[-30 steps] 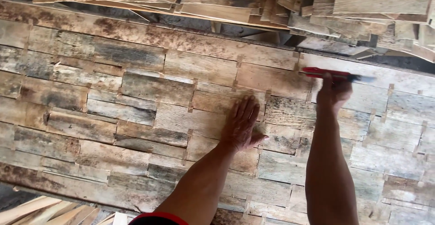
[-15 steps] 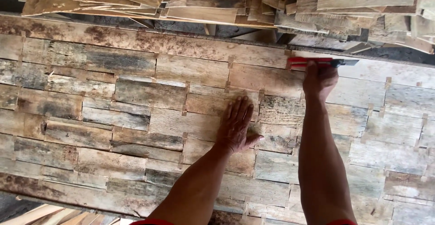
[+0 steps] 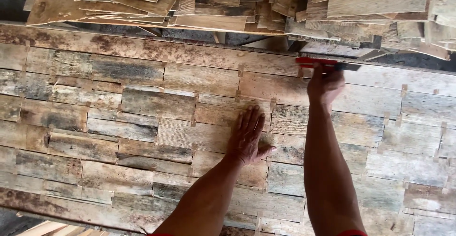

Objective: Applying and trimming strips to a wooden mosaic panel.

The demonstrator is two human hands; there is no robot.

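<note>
A wide panel of weathered wooden strips (image 3: 142,122) fills the view, the strips laid in rows and joined by small pale tabs. My left hand (image 3: 249,136) lies flat on it near the middle, fingers spread, pressing the strips. My right hand (image 3: 324,85) reaches to the panel's far edge and grips a red-handled tool (image 3: 323,63) with a dark blade that lies along that edge. Both forearms come up from the bottom of the view.
Beyond the panel's far edge lies a heap of loose thin wood slats (image 3: 266,8), stacked unevenly. A long mottled board (image 3: 142,48) forms the panel's top row. More pale slats (image 3: 47,229) show at the bottom left corner.
My right hand with the red-handled tool has slid left along the far edge. My left hand stays flat on the same strips.
</note>
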